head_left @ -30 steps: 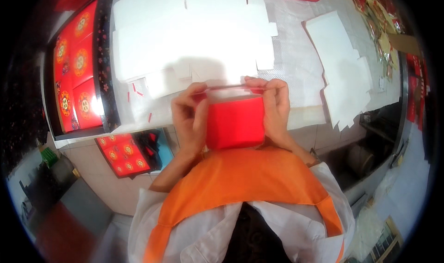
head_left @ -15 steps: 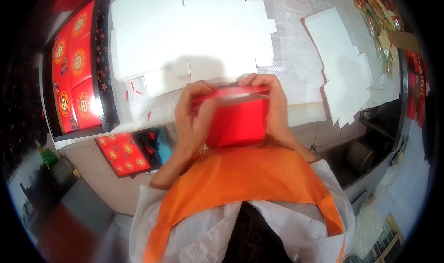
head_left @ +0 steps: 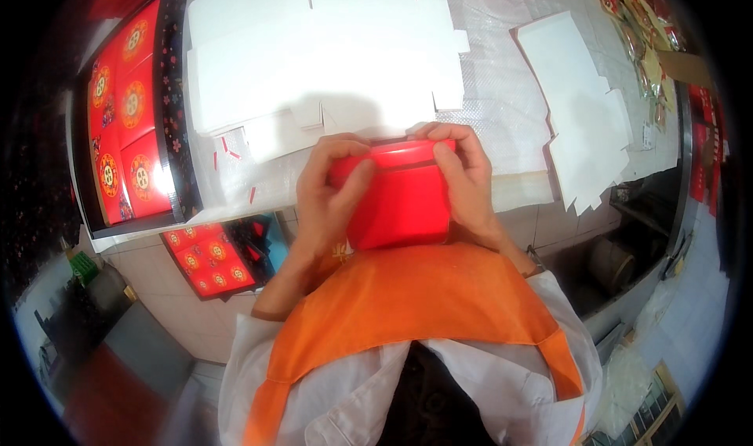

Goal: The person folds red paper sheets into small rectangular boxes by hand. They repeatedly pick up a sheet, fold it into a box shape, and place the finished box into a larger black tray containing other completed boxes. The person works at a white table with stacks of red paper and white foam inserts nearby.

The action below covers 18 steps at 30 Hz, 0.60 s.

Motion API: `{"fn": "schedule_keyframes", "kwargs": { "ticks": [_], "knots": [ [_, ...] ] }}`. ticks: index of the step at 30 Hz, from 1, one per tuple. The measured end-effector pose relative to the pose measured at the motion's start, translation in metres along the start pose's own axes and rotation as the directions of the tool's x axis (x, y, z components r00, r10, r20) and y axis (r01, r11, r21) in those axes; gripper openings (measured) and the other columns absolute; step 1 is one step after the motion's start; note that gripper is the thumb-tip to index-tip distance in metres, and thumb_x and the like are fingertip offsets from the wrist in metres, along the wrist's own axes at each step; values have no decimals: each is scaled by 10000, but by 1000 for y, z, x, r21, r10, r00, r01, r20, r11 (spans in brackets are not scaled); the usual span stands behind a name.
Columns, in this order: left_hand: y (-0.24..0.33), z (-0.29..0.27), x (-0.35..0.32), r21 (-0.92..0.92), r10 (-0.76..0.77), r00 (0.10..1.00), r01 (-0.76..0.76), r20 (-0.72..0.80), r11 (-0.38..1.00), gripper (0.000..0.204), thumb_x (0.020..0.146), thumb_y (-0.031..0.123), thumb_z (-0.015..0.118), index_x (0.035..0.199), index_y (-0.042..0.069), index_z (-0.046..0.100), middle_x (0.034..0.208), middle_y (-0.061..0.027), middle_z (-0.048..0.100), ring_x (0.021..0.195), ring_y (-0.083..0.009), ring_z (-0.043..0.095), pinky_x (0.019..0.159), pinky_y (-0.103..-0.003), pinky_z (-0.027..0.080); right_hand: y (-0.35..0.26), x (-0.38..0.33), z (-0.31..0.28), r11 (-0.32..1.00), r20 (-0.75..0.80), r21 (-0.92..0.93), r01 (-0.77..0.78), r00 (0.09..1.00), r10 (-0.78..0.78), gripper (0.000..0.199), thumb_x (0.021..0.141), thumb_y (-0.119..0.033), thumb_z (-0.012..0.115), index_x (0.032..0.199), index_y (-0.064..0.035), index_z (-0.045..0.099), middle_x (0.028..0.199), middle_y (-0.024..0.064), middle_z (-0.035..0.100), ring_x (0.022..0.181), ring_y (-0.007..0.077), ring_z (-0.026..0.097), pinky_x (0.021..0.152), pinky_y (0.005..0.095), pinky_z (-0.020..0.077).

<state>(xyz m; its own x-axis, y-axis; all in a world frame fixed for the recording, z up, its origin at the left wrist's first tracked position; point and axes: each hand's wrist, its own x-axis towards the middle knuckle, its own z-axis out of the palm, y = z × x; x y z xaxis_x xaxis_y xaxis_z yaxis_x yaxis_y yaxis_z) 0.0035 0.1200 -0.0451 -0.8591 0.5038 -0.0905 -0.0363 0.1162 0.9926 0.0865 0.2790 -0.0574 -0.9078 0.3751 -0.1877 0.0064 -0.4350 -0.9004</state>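
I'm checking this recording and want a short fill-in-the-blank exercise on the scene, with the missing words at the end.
1. The left hand and right hand hold a box coloured ____.
2. The person's apron is ____.
3. The large flat cardboard beyond the hands is ____.
4. The dark-walled tray stands toward the picture's ____ edge.

Missing words: red; orange; white; left.

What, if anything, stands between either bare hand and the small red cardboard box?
Nothing visible does: the left hand and right hand hold the small red cardboard box directly, at opposite sides. The flat white cardboard sheets lie beyond it.
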Motion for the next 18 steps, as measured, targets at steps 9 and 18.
{"fn": "schedule_keyframes", "kwargs": {
  "ticks": [9, 18],
  "knots": [
    [-12, 2, -6, 86, 130, 990, -125, -57, 988, 47, 780, -16, 583, 826, -6, 582, 968, -109, 586, 927, -190, 544, 819, -275, 416, 6, -5, -6, 997, 7, -81, 1, 1000, 0, 70, 900, -46, 454, 942, -11, 497, 1038, 99, 563, 926, 110, 515, 822, 245, 430],
    [-21, 8, -13, 41, 209, 968, -206, -138, 978, 97, 739, -48, 628, 744, -7, 541, 920, -123, 591, 859, -195, 565, 751, -268, 441, 15, -14, -9, 995, -33, -66, 77, 996, -80, 58, 894, -30, 461, 857, -10, 502, 1053, 115, 573, 916, 106, 518, 825, 244, 427]
  ]
}}
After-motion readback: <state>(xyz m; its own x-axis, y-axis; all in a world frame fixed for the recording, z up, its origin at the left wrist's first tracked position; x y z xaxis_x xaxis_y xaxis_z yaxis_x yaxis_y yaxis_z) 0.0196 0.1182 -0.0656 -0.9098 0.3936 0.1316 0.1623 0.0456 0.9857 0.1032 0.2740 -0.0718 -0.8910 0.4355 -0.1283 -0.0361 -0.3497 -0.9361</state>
